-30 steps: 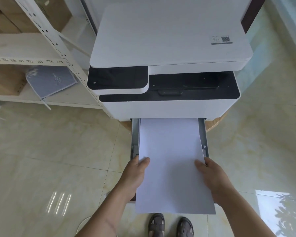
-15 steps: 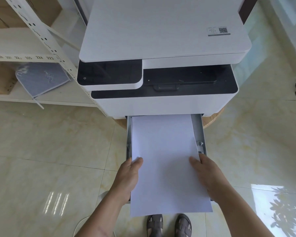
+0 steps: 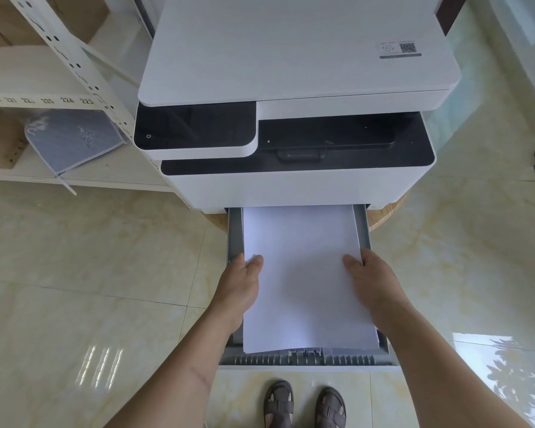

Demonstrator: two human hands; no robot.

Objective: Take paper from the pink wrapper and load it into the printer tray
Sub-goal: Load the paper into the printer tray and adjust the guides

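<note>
A white stack of paper (image 3: 303, 273) is seen in the centre of the frame, lying inside the pulled-out grey paper tray (image 3: 306, 358), its far end reaching in under the body of the white printer (image 3: 291, 103) and its near edge stopping just short of the ribbed front wall of the tray. The stack is gripped at both long edges. The left hand (image 3: 241, 288) is closed on the left edge, thumb laid on top of the sheets and the other fingers hidden beneath or beside them. The right hand (image 3: 372, 288) is closed on the right edge in the same way, thumb on top. Whether the stack rests fully on the tray floor cannot be told.

The printer occupies the upper middle of the frame, with a black control panel (image 3: 195, 128) at its left front and a QR-code label (image 3: 399, 50) at the upper right of its lid. A round wooden stand (image 3: 386, 214) is glimpsed beneath it. At the upper left a white metal shelf (image 3: 59, 177) carries a grey pouch (image 3: 74, 140). Two sandalled feet (image 3: 303, 403) are seen on the glossy tiled floor (image 3: 90, 273) at the bottom edge.
</note>
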